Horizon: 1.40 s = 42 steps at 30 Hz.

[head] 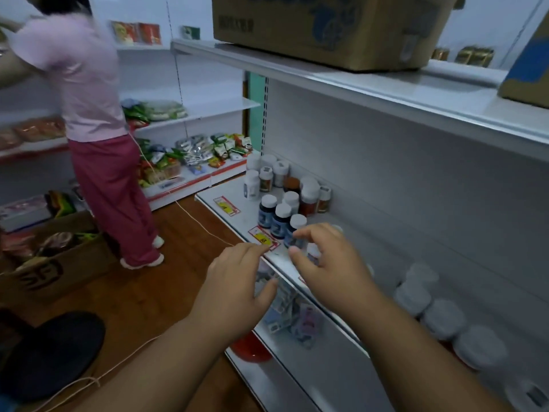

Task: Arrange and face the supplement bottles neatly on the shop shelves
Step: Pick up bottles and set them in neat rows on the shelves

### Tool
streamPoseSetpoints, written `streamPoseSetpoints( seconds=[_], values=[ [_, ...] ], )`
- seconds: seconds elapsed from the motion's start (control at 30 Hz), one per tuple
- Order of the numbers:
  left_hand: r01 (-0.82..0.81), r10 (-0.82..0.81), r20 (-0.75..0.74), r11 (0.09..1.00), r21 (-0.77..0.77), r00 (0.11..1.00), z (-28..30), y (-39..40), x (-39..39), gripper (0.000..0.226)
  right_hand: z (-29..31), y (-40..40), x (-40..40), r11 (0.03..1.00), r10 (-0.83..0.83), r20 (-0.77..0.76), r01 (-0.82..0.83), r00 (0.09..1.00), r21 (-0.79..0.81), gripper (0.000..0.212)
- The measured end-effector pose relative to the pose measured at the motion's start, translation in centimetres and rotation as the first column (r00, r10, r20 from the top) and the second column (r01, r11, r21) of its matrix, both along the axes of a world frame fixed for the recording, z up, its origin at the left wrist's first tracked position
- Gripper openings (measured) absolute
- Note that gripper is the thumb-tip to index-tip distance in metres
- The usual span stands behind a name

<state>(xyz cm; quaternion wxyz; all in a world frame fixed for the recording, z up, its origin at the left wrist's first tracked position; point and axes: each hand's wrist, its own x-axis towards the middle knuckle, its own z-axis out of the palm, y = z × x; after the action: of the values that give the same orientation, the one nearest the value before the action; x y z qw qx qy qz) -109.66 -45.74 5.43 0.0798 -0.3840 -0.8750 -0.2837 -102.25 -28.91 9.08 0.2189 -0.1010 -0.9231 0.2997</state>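
The right hand reaches over the shelf, its fingers curled beside a dark blue white-capped bottle; blur hides whether they actually grip it. The left hand hovers at the shelf edge, fingers relaxed and holding nothing, near a red and yellow price tag. More blue bottles stand just behind, then brown and white bottles clustered at the shelf's far end. White-capped bottles line the back wall on the right. Above, a cardboard box sits on the upper shelf. On the floor to the left, an open carton holds snack packets.
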Motion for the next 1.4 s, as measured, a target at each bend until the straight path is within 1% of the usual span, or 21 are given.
streamPoseSetpoints(
  seconds=[0.13, 0.23, 0.3, 0.37, 0.4, 0.43, 0.47, 0.5, 0.53, 0.6, 0.7, 0.83, 0.9, 0.97, 1.03, 1.1, 1.13, 1.2, 1.27, 1.33, 1.4],
  values=[
    [0.045, -0.046, 0.043, 0.999, 0.023, 0.998, -1.1, 3.1, -5.7, 0.057, -0.1, 4.5, -6.6, 0.996, -0.095, 0.047, 0.095, 0.994, 0.003, 0.011],
    [0.081, -0.081, 0.033, 0.996, -0.023, 0.996, -1.3, 5.0, -10.1, 0.055, -0.8, 8.5, -13.9, 0.989, -0.109, 0.097, 0.098, 0.989, 0.113, 0.017],
    [0.098, -0.096, 0.047, 0.994, -0.051, 0.994, -1.0, 5.7, -12.8, 0.054, -1.8, 11.0, -18.2, 0.976, -0.074, 0.234, 0.022, 0.969, 0.215, 0.017],
    [0.117, -0.114, 0.045, 0.991, -0.060, 0.992, -0.7, 6.2, -15.2, 0.053, -2.7, 12.8, -21.3, 0.960, 0.006, 0.400, -0.116, 0.916, 0.253, 0.026],
    [0.122, -0.119, 0.047, 0.991, -0.055, 0.992, -0.7, 6.4, -16.4, 0.052, -3.2, 13.4, -22.4, 0.944, 0.047, 0.468, -0.193, 0.882, 0.269, 0.024],
    [0.131, -0.128, 0.059, 0.990, -0.049, 0.990, -0.9, 6.7, -17.4, 0.051, -3.5, 13.7, -23.2, 0.914, 0.072, 0.518, -0.264, 0.852, 0.308, 0.012],
    [0.146, -0.142, 0.080, 0.989, -0.038, 0.987, -1.1, 6.9, -18.3, 0.050, -3.8, 14.0, -23.9, 0.887, 0.085, 0.540, -0.310, 0.838, 0.341, 0.011],
    [0.164, -0.160, 0.103, 0.986, -0.026, 0.982, -1.4, 7.2, -19.1, 0.049, -4.2, 14.3, -24.3, 0.875, 0.074, 0.546, -0.317, 0.834, 0.365, 0.019],
    [0.187, -0.183, 0.126, 0.982, -0.018, 0.975, -1.7, 7.4, -19.8, 0.049, -4.5, 14.4, -24.5, 0.879, 0.060, 0.547, -0.304, 0.835, 0.367, 0.020],
    [0.250, -0.246, 0.142, 0.968, -0.011, 0.959, -2.3, 7.8, -21.2, 0.049, -5.1, 14.6, -24.5, 0.882, 0.014, 0.502, -0.247, 0.865, 0.401, 0.013],
    [0.332, -0.331, 0.140, 0.943, 0.019, 0.933, -2.9, 8.6, -23.8, 0.045, -5.0, 14.0, -24.3, 0.900, -0.054, 0.451, -0.152, 0.891, 0.409, 0.026],
    [0.451, -0.450, 0.168, 0.892, 0.036, 0.877, -2.8, 10.0, -27.3, 0.043, -2.2, 12.9, -23.4, 0.948, -0.191, 0.481, 0.034, 0.855, 0.315, 0.037],
    [0.498, -0.501, 0.189, 0.865, 0.065, 0.845, -2.6, 10.8, -28.7, 0.045, 0.0, 12.2, -22.3, 0.950, -0.259, 0.413, 0.153, 0.873, 0.273, 0.040],
    [0.544, -0.560, 0.198, 0.828, 0.132, 0.804, -1.9, 11.6, -29.7, 0.050, 2.4, 11.0, -20.8, 0.931, -0.332, 0.328, 0.251, 0.884, 0.265, 0.037],
    [0.632, -0.665, 0.210, 0.746, 0.210, 0.716, -0.6, 12.7, -30.1, 0.052, 4.6, 9.3, -19.3, 0.915, -0.391, 0.255, 0.343, 0.884, 0.210, 0.034],
    [0.721, -0.765, 0.266, 0.643, 0.258, 0.587, 0.5, 13.9, -29.7, 0.055, 6.1, 6.8, -17.7, 0.902, -0.433, 0.217, 0.418, 0.875, 0.111, 0.034],
    [0.755, -0.796, 0.313, 0.597, 0.270, 0.517, 1.0, 14.4, -29.2, 0.054, 6.5, 5.6, -17.0, 0.890, -0.455, 0.206, 0.452, 0.866, 0.066, 0.035],
    [0.803, -0.833, 0.384, 0.519, 0.293, 0.398, 1.5, 15.2, -27.5, 0.042, 6.6, 3.8, -15.4, 0.852, -0.514, 0.181, 0.523, 0.838, -0.001, 0.034],
    [0.792, -0.850, 0.406, 0.488, 0.366, 0.336, 1.5, 15.4, -25.2, 0.032, 6.2, 2.9, -13.7, 0.795, -0.597, 0.137, 0.606, 0.790, -0.031, 0.032],
    [0.743, -0.856, 0.405, 0.494, 0.452, 0.323, 1.4, 15.6, -22.8, 0.029, 5.9, 2.7, -11.9, 0.740, -0.660, 0.126, 0.670, 0.741, -0.059, 0.031],
    [0.735, -0.864, 0.388, 0.485, 0.474, 0.321, 1.3, 16.2, -20.7, 0.031, 5.5, 3.0, -10.0, 0.709, -0.691, 0.132, 0.702, 0.711, -0.070, 0.028]
  ],
)
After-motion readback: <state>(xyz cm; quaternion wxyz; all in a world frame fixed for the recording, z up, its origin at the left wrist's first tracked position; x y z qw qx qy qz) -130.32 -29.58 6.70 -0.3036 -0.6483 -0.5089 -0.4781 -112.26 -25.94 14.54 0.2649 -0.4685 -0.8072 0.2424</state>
